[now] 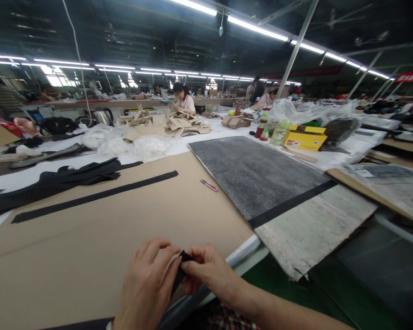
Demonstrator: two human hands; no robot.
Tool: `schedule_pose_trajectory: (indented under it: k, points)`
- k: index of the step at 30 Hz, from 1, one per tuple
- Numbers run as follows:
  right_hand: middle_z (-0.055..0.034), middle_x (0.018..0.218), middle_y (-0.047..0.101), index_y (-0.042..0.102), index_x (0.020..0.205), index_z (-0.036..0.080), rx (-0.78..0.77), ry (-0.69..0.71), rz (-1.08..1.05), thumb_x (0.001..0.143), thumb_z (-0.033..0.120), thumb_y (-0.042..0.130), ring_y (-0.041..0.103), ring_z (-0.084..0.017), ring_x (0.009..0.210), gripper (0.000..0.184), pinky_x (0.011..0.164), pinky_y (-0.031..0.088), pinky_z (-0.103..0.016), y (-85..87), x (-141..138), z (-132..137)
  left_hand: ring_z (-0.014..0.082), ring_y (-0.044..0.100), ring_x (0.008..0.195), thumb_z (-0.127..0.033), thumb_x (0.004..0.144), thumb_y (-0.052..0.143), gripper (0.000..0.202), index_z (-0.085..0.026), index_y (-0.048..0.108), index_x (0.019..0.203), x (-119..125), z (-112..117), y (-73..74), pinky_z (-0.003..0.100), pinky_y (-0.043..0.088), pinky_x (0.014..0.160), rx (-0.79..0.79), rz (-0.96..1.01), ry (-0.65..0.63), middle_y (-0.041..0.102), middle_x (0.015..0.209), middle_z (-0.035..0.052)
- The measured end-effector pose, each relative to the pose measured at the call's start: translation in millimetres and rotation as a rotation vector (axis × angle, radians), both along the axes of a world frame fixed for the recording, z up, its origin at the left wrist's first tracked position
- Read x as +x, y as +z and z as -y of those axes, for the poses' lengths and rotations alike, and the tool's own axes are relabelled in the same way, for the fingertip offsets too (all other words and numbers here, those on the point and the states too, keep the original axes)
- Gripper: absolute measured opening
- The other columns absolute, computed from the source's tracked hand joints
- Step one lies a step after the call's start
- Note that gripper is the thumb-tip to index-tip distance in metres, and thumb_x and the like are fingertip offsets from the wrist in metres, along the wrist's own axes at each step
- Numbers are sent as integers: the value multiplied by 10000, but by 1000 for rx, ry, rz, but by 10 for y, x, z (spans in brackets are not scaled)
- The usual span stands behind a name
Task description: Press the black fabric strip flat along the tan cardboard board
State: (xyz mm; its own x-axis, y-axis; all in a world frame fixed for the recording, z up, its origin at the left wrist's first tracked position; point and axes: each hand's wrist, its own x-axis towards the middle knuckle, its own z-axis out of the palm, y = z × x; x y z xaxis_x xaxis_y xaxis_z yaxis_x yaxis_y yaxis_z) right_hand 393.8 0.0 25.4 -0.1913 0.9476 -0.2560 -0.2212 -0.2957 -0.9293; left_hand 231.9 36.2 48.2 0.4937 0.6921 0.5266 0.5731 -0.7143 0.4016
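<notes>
A black strip (179, 276) is slanting over the cardboard's (89, 266) near edge, its upper end pointing away from the person. Left hand (147, 279) and right hand (206, 269) are both pinching it, fingertips closed. Beyond, one flat strip (96, 197) and one pair of snips (209, 185) are lying.

White light from overhead tubes (258, 29) (plus glare at far windows (57, 78)), dim ceiling (124, 34), blurry distance.

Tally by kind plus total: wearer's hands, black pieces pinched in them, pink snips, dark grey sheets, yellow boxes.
Hands: 2 (left hand, right hand)
Pinched black piece: 1
Pink snips: 1
Dark grey sheet: 1
Yellow box: 1
Total: 6
</notes>
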Motion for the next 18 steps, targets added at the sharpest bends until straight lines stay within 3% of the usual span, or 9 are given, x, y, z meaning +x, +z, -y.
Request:
schedule_pose_trajectory:
  k: [5, 12, 15, 18]
  points:
    - [3, 537, 565, 583, 689, 113, 41, 9, 25, 660, 293, 569, 526, -103, 451, 183, 475, 445, -206, -17, -9, -4, 213, 505, 865, -150, 898, 457, 161, -190, 609, 928, 89, 69, 13, 386, 357, 818, 267, -158, -31, 580, 912, 49]
    - [0, 571, 574, 606, 677, 111, 107, -7, 82, 684, 258, 578, 534, -105, 491, 149, 494, 428, -199, 12, 25, 15, 212, 505, 863, -158, 897, 430, 189, -195, 612, 862, 140, 76, -17, 400, 341, 834, 173, -101, 2, 589, 891, 40]
    - [-8, 579, 588, 617, 698, 107, 80, 15, 71, 686, 287, 611, 543, -107, 496, 181, 503, 431, -202, 48, 60, 39, 214, 520, 845, -289, 870, 467, 185, -208, 615, 796, 147, 71, 6, 382, 354, 797, -172, 58, 94, 591, 839, 26]
    - [-24, 574, 603, 615, 734, 101, -8, 71, -3, 660, 348, 653, 557, -114, 486, 260, 502, 439, -210, 94, 91, 53, 188, 528, 733, -413, 805, 504, 248, -192, 583, 724, 150, 38, 56, 332, 393, 719, -808, 236, 114, 574, 710, 10]
